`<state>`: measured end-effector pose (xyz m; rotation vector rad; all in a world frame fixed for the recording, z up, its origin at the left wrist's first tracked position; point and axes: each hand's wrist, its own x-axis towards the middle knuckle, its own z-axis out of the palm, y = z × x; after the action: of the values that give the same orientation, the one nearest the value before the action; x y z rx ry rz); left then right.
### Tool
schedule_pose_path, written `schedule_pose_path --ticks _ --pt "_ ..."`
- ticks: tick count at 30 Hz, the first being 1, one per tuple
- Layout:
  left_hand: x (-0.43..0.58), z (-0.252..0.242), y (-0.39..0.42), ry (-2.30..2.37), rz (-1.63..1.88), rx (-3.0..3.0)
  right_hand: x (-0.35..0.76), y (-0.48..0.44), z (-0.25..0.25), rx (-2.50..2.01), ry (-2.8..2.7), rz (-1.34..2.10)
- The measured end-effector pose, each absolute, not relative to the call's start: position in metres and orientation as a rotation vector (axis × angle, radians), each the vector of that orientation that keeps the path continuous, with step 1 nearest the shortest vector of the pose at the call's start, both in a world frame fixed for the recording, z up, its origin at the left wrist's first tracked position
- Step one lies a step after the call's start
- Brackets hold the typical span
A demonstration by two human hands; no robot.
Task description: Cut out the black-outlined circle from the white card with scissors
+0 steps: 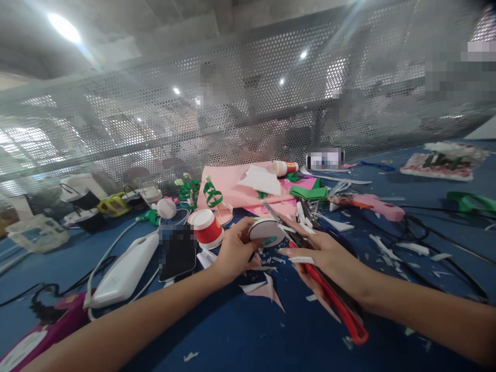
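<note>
Near the middle of the blue table, my left hand (235,249) pinches a round white disc (267,231) with a dark rim, tilted towards me. My right hand (331,261) is closed around a pair of red-handled scissors (335,297). The blades point up and left and lie close to the disc's right edge; whether they touch it I cannot tell. A strip of white paper (302,260) lies across my right fingers. Just left of my left hand is a red and white paper cup (208,229). Paper scraps (265,291) lie below the disc.
Left: a black phone (178,253), white power bank (126,269) and purple power strip (64,323). Behind: pink paper (222,181), stacked cups (285,168) and green curled strips (212,192). Right: a pink glue gun (377,206), cables and a propped phone (324,159). Perforated metal screen (251,103) beyond.
</note>
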<state>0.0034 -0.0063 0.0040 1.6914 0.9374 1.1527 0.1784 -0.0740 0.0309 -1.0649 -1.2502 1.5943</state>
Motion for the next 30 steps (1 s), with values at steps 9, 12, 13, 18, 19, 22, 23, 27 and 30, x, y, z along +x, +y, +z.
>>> schedule_pose_path --ticks 9,12,13,18,19,22,23,27,30 --pt "-0.0002 0.0013 -0.0028 1.031 1.251 1.621 0.1779 -0.0714 0.0243 -1.069 -1.249 1.580" --pt "0.0000 0.0014 -0.0035 1.028 1.244 1.622 0.1778 -0.0707 0.0234 -1.069 -1.247 1.582" --pt "0.0002 0.0013 -0.0039 1.018 1.237 1.626 0.1778 -0.0706 0.0233 -1.065 -1.248 1.582" --pt "0.0002 0.0004 -0.0052 0.975 1.200 1.689 0.1779 -0.0711 0.0226 -1.074 -1.229 1.578" --pt "0.0001 0.0001 -0.0051 0.974 1.197 1.710 0.1779 -0.0713 0.0228 -1.078 -1.226 1.578" --pt "-0.0005 -0.0009 -0.0044 0.979 1.201 1.767 0.1779 -0.0713 0.0239 -1.091 -1.227 1.578" --pt "-0.0007 -0.0012 -0.0042 0.984 1.204 1.777 0.1778 -0.0712 0.0244 -1.095 -1.228 1.580" --pt "-0.0005 -0.0011 -0.0047 1.000 1.191 1.734 0.1772 -0.0712 0.0266 -1.089 -1.222 1.590" --pt "0.0005 0.0005 -0.0055 0.997 1.189 1.653 0.1767 -0.0721 0.0287 -1.084 -1.236 1.586"
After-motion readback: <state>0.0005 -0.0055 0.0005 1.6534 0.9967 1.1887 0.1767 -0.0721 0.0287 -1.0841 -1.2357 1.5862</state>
